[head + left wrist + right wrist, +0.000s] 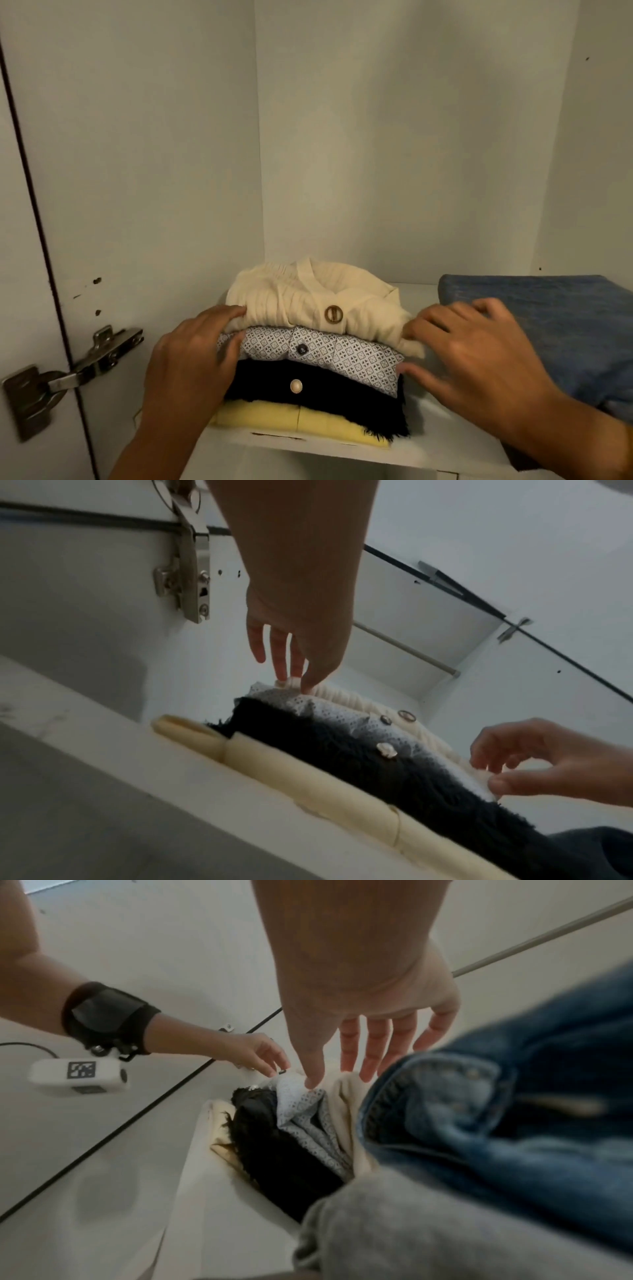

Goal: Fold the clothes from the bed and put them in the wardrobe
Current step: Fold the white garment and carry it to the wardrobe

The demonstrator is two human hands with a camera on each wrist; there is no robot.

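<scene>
The fingers [236,311] of my left hand [191,353] lie fairly straight against the left end of a folded stack, tips touching the cream ribbed-knit cardigan [308,298] on top, thumb against the layer beneath. My right hand [479,356] mirrors it at the right end, fingers spread and relaxed, tips on the cardigan's edge and thumb near the patterned layer; neither hand grips anything. The cardigan is soft and rounded, with a round brown button [333,314]. Under it lies a crisp white shirt with a small blue geometric print [346,356] and a dark button, then a fuzzy black garment with a frayed fringe [329,394] and a pearly button, then a smooth pale yellow piece [291,419] at the bottom. The stack sits on a white wardrobe shelf [445,442]. Just right of it, blue denim [561,329] lies folded on the same shelf. Plain white panels [394,137] form the wardrobe's walls, and a metal door hinge [68,373] is at the left.
</scene>
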